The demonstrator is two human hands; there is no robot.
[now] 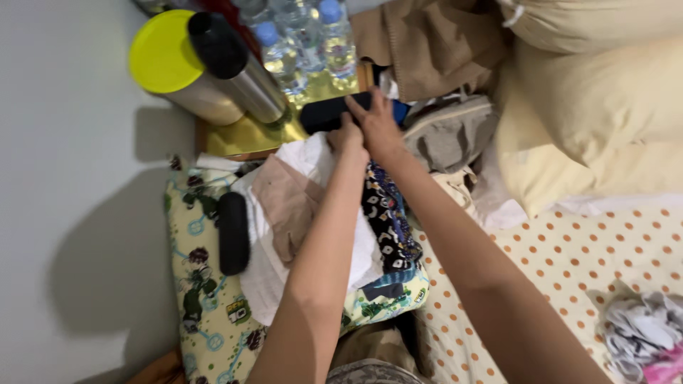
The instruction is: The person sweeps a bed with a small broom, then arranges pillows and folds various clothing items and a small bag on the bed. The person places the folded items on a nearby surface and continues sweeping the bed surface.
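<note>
Both hands on dark roll (329,114) at counter (238,136) edge, beside flask (238,67). Left hand (347,139) closed on its near side; right hand (378,126) curled over its right end. Clothes pile (292,206) just below.

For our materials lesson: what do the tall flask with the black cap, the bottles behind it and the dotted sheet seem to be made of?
Flask: probably brushed steel, judging by its dull grey sheen; the cap looks like matte black plastic.
Bottles: clear, glossy plastic, see-through with blue caps.
Dotted sheet: soft woven fabric, matte and lightly creased.
</note>
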